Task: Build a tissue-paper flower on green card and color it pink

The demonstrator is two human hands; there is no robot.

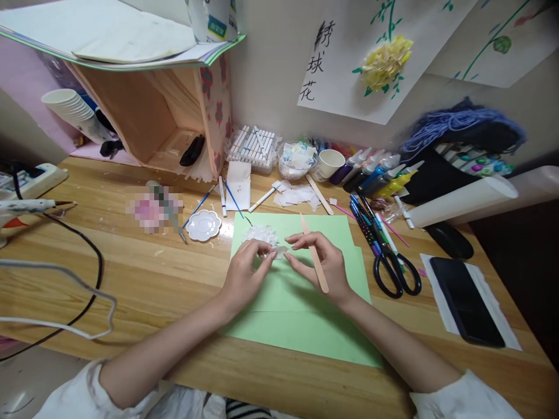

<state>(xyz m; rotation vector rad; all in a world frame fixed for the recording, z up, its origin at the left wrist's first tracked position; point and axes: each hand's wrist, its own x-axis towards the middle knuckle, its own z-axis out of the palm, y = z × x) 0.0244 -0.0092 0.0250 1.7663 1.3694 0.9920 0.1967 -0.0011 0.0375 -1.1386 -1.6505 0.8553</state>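
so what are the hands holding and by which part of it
The right hand holds a wooden stick partway along, between its fingers. The left hand pinches a small white paper piece at one edge.

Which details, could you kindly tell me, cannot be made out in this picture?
- White scrap, head view: the fingers of the left hand cover part of it.
- Wooden stick, head view: the right hand hides part of its length.
- Pink patch, head view: pixelation blurs what it is.
- Glue gun, head view: cut off by the left edge.
- Container, head view: cut off by the top edge.
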